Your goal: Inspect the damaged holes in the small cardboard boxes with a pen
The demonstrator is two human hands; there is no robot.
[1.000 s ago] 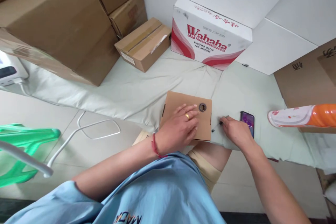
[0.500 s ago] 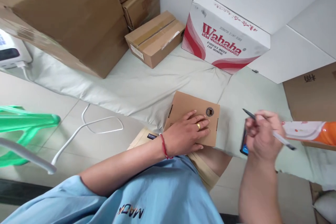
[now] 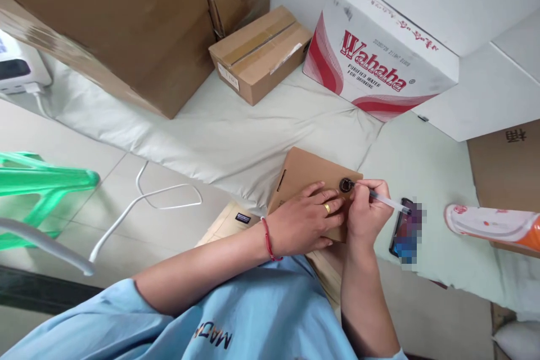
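Observation:
A small brown cardboard box (image 3: 297,174) lies at the cloth's near edge, partly over my lap. My left hand (image 3: 306,216) rests flat on its top, fingers stretched out, with a ring on one finger. My right hand (image 3: 368,211) is closed round a pen (image 3: 386,200) with a clear barrel. The pen's dark tip is at the round dark emblem (image 3: 346,184) near the box's right corner; whether it touches the surface I cannot tell. Part of the box's right side is hidden behind my right hand.
A phone (image 3: 399,230) lies right of my hands, with an orange-and-white tube-like package (image 3: 489,222) beyond. Farther back stand a Wahaha carton (image 3: 379,62), a taped cardboard box (image 3: 261,56) and a large carton (image 3: 113,28). At left are a green plastic stool (image 3: 50,180) and a white cable (image 3: 113,228).
My right hand has moved left with the pen, from over the phone to the box's round emblem. My left hand stays on the box. The view has shifted slightly.

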